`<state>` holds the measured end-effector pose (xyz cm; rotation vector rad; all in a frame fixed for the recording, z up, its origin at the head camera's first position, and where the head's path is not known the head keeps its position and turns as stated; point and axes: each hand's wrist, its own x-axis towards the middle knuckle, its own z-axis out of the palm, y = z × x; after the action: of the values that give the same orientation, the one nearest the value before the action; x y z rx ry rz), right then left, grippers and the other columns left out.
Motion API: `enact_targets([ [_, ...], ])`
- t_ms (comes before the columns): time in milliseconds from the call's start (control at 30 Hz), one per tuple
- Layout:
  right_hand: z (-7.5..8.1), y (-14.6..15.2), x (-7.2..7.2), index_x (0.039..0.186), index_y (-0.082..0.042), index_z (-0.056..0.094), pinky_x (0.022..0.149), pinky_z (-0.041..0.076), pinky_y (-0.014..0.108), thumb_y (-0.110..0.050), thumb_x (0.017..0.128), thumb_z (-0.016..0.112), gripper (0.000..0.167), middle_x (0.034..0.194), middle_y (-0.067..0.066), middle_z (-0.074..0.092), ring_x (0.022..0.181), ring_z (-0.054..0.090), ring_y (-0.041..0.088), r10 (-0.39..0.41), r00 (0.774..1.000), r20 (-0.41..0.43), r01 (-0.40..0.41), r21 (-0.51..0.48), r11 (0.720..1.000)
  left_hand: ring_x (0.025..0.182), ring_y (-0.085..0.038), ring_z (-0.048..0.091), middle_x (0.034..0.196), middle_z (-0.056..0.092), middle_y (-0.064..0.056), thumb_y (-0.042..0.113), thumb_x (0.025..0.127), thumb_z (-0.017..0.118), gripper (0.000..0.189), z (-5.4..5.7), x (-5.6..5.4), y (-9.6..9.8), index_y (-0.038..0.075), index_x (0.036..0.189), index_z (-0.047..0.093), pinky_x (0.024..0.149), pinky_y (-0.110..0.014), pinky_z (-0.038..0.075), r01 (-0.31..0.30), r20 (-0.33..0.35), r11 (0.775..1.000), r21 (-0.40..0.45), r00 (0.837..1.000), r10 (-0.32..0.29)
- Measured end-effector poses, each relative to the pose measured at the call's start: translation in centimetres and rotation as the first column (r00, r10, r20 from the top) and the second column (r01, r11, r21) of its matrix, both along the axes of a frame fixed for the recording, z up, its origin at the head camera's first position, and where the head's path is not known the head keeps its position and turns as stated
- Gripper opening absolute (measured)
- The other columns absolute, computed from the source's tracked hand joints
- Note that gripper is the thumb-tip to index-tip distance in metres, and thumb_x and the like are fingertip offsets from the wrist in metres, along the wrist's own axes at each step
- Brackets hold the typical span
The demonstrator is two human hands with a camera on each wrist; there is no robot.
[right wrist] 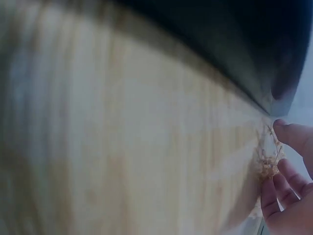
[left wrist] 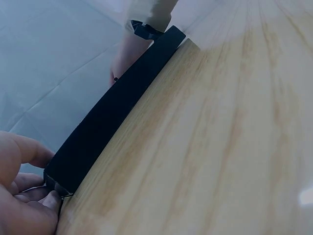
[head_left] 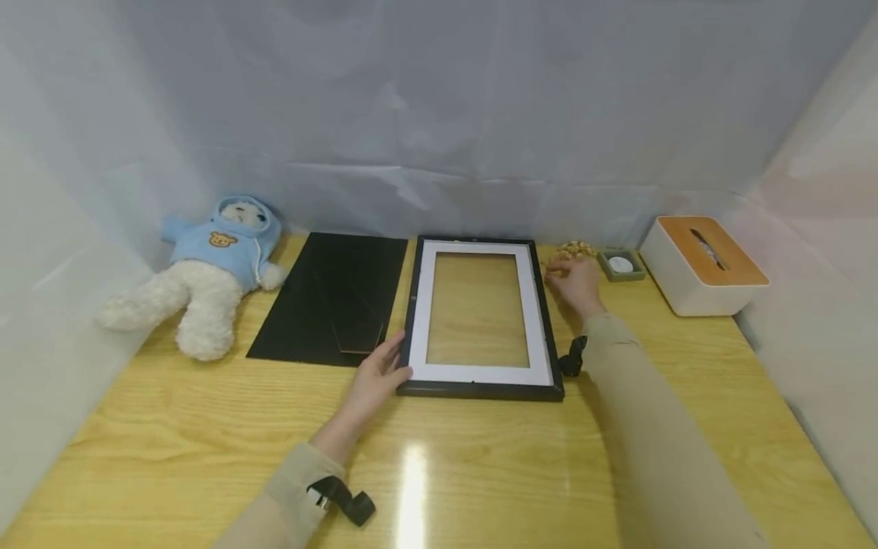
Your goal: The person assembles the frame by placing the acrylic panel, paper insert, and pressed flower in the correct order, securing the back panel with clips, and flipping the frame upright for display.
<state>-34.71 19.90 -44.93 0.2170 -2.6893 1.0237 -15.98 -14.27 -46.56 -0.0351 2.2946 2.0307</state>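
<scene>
A black picture frame [head_left: 480,392] with a white mat lies face down-or-up flat on the wooden table, its window showing the wood grain. My left hand [head_left: 376,375] grips its near left corner, and in the left wrist view the fingers and thumb [left wrist: 44,210] bend around the black edge. Beyond the frame's right side, my right hand [head_left: 575,284] reaches to a small bunch of dried flowers [head_left: 578,248]. In the right wrist view the thumb stands apart from the fingers [right wrist: 288,174], which are right at the dried stems and blossoms.
Left of the frame lies a black backing board [head_left: 343,290] with a stand flap. A plush toy [head_left: 213,259] in a blue hoodie leans at the far left. A small green box [head_left: 621,267] with a white disc and a white tissue box [head_left: 706,267] with orange lid stand right.
</scene>
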Motion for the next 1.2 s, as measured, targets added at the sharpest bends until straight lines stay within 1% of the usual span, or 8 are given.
enact_targets([
  [133, -0.2, 0.3, 0.3, 0.095, 0.005, 0.072, 0.089, 0.035, 0.051, -0.007, 0.084, 0.068, 0.017, 0.099, 0.028, 0.058, 0.1, 0.049, 0.043, 0.021, 1.0, -0.009, -0.021, 0.063, 0.998, 0.137, -0.034, 0.029, 0.151, 0.029, -0.021, -0.006, 0.088, 0.058, 0.063, 0.0, 0.0, 0.1, 0.0, 0.146, 0.035, 0.11, -0.037, 0.028, 0.003, -0.004, 1.0, 0.005, 1.0, -0.003],
  [267, -0.3, 0.6, 0.3, 0.093, 0.004, 0.072, 0.09, 0.034, 0.05, -0.009, 0.083, 0.071, 0.016, 0.098, 0.026, 0.058, 0.099, 0.049, 0.04, 0.035, 0.999, -0.023, -0.033, 0.084, 0.996, 0.138, -0.033, 0.029, 0.151, 0.029, -0.02, -0.006, 0.087, 0.058, 0.063, -0.1, -0.1, 0.1, 0.0, 0.145, 0.035, 0.11, -0.037, 0.028, -0.001, -0.008, 1.0, 0.001, 1.0, 0.001],
  [467, -0.5, 0.7, 0.5, 0.091, 0.006, 0.071, 0.09, 0.036, 0.049, -0.005, 0.081, 0.072, 0.015, 0.096, 0.026, 0.06, 0.098, 0.05, 0.04, 0.016, 1.0, -0.006, -0.016, 0.058, 0.998, 0.138, -0.032, 0.029, 0.151, 0.029, -0.02, -0.006, 0.087, 0.058, 0.064, 0.0, -0.1, 0.0, -0.001, 0.146, 0.034, 0.11, -0.035, 0.028, -0.001, -0.011, 1.0, -0.015, 1.0, 0.001],
  [633, -0.6, 1.0, 0.8, 0.1, 0.012, 0.067, 0.091, 0.041, 0.049, 0.003, 0.083, 0.067, 0.02, 0.104, 0.028, 0.058, 0.102, 0.051, 0.041, -0.003, 0.999, 0.046, 0.005, -0.042, 0.999, 0.137, -0.03, 0.031, 0.15, 0.03, -0.02, -0.003, 0.087, 0.06, 0.064, 0.1, 0.0, 0.1, 0.001, 0.146, 0.035, 0.109, -0.033, 0.029, -0.006, 0.003, 0.999, -0.049, 1.0, 0.007],
  [733, -0.4, 1.3, 1.1, 0.107, 0.014, 0.063, 0.089, 0.043, 0.05, 0.004, 0.083, 0.066, 0.027, 0.108, 0.029, 0.056, 0.103, 0.049, 0.041, -0.038, 0.997, 0.064, 0.042, -0.07, 0.997, 0.137, -0.031, 0.031, 0.15, 0.031, -0.02, -0.003, 0.087, 0.059, 0.064, 0.1, -0.1, 0.1, 0.001, 0.146, 0.035, 0.109, -0.033, 0.029, -0.006, 0.004, 0.999, -0.048, 1.0, 0.006],
  [1000, 0.2, 2.0, 1.8, 0.118, 0.012, 0.055, 0.096, 0.038, 0.052, 0.0, 0.084, 0.067, 0.039, 0.121, 0.031, 0.045, 0.116, 0.04, 0.044, -0.148, 0.981, 0.122, 0.157, -0.062, 0.986, 0.137, -0.03, 0.031, 0.15, 0.031, -0.02, -0.003, 0.088, 0.059, 0.063, 0.1, -0.1, 0.1, 0.0, 0.146, 0.035, 0.109, -0.031, 0.029, -0.006, 0.003, 0.999, -0.04, 1.0, 0.006],
  [1100, 0.2, 2.3, 1.9, 0.121, 0.012, 0.053, 0.096, 0.038, 0.051, -0.001, 0.083, 0.069, 0.042, 0.12, 0.03, 0.047, 0.115, 0.041, 0.043, -0.172, 0.978, 0.121, 0.18, -0.056, 0.982, 0.137, -0.03, 0.031, 0.15, 0.031, -0.02, -0.003, 0.088, 0.059, 0.063, 0.2, -0.1, 0.1, 0.0, 0.146, 0.035, 0.109, -0.031, 0.029, -0.004, 0.003, 0.999, -0.04, 1.0, 0.004],
  [1200, 0.1, 2.6, 1.8, 0.121, 0.013, 0.054, 0.096, 0.039, 0.052, -0.001, 0.083, 0.069, 0.043, 0.118, 0.03, 0.052, 0.114, 0.042, 0.044, -0.174, 0.979, 0.109, 0.18, -0.041, 0.983, 0.137, -0.029, 0.031, 0.15, 0.031, -0.019, -0.003, 0.088, 0.059, 0.063, 0.2, 0.0, 0.1, 0.001, 0.146, 0.035, 0.108, -0.03, 0.029, -0.004, 0.003, 0.999, -0.038, 1.0, 0.004],
])
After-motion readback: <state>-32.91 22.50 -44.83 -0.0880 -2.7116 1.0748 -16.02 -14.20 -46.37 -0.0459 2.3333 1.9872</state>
